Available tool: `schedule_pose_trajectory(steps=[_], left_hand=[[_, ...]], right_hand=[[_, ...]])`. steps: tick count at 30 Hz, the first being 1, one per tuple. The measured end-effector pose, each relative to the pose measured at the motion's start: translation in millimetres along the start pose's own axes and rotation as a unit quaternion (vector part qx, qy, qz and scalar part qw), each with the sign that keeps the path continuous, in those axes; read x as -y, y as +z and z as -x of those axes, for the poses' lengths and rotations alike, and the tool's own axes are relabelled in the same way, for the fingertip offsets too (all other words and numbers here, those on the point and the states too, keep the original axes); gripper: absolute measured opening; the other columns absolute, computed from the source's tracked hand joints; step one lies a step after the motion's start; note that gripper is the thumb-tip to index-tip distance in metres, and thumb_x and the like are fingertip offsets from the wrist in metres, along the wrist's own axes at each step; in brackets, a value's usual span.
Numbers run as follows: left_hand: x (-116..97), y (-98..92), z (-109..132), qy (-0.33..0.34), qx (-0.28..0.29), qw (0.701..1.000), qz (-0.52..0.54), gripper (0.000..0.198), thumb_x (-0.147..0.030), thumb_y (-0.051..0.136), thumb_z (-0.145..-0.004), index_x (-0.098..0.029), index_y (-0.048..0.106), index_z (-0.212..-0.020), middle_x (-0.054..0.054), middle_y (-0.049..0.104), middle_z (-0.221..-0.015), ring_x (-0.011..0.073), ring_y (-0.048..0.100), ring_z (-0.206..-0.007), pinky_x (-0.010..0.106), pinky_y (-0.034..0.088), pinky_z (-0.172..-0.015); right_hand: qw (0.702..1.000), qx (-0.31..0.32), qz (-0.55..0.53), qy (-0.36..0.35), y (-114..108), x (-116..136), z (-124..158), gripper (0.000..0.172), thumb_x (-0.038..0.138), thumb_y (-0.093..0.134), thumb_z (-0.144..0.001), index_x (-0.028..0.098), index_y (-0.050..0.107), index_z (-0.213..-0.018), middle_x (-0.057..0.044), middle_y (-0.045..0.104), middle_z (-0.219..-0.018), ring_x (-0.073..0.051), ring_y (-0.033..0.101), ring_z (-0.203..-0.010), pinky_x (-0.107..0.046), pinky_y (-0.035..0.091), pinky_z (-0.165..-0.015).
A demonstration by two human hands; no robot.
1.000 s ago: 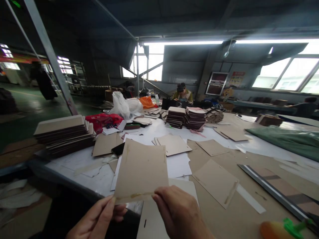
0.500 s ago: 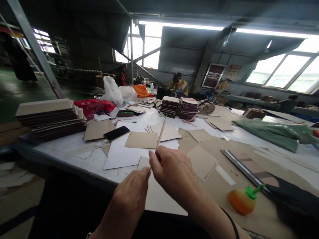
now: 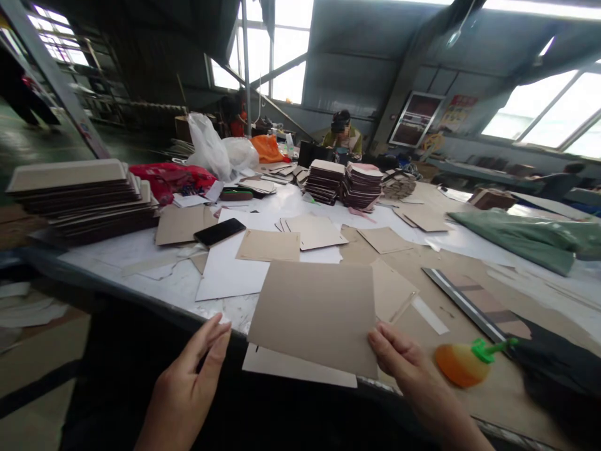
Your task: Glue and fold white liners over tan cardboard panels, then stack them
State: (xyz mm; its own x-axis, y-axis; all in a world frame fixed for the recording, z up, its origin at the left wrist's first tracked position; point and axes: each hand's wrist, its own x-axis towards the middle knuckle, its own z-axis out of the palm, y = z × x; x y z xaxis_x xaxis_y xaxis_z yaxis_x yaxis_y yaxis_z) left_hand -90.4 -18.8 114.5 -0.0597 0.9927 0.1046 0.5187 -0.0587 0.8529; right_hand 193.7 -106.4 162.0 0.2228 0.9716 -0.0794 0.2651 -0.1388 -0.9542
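Tan board (image 3: pixel 312 310) held up, green-nozzled bottle (image 3: pixel 456 352), orange liquid (image 3: pixel 462 374) inside

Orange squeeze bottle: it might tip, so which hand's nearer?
Right: the right hand, holding the cardboard sheet, is just left of the squeeze bottle; the left hand is farther left, past the sheet.
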Motion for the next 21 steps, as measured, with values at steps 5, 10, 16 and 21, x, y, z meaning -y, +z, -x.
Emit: schedule_pose_trajectory(steps=[5, 10, 16, 21], left_hand=[[10, 12.6, 8, -0.066, 0.035, 0.997, -0.004, 0.063, -0.069, 0.047, -0.061, -0.024, 0.064, -0.102, 0.0, 0.068, -0.095, 0.0229, 0.061, -0.096, 0.033, 0.049, -0.087], [13, 18.2, 6, -0.1, 0.053, 0.994, 0.004, 0.056, -0.069, 0.049, -0.061, -0.028, 0.068, -0.094, -0.001, 0.068, -0.096, 0.0232, 0.06, -0.099, 0.032, 0.047, -0.089], [17, 25.8, 9, -0.136, 0.063, 0.989, 0.013, 0.056, -0.068, 0.05, -0.061, -0.029, 0.065, -0.098, -0.001, 0.063, -0.109, 0.0242, 0.053, -0.109, 0.041, 0.035, -0.102], [14, 30.5, 11, -0.172, 0.069, 0.982, 0.031, 0.06, -0.07, 0.051, -0.057, -0.023, 0.064, -0.093, 0.004, 0.065, -0.101, 0.0265, 0.057, -0.101, 0.039, 0.045, -0.092]], right_hand=[[0.979, 0.036, -0.169, 0.111, 9, -35, 6, 0.036, 0.054, 0.055, -0.079, 0.017, 0.054, -0.076, 0.002, 0.046, -0.063, -0.011, 0.044, -0.059, -0.021, 0.038, -0.056], [0.97, 0.027, -0.194, 0.147, 9, -49, 5, 0.037, 0.054, 0.058, -0.077, 0.016, 0.056, -0.077, -0.001, 0.051, -0.067, -0.012, 0.047, -0.06, -0.024, 0.042, -0.058], [0.973, 0.027, -0.159, 0.164, 8, -53, 2, 0.042, 0.058, 0.056, -0.075, 0.016, 0.056, -0.076, 0.0, 0.05, -0.064, -0.013, 0.046, -0.059, -0.024, 0.042, -0.057], [0.969, 0.024, -0.166, 0.182, 8, -60, 0, 0.043, 0.059, 0.057, -0.074, 0.016, 0.055, -0.075, 0.001, 0.049, -0.065, -0.011, 0.044, -0.057, -0.022, 0.04, -0.055]])
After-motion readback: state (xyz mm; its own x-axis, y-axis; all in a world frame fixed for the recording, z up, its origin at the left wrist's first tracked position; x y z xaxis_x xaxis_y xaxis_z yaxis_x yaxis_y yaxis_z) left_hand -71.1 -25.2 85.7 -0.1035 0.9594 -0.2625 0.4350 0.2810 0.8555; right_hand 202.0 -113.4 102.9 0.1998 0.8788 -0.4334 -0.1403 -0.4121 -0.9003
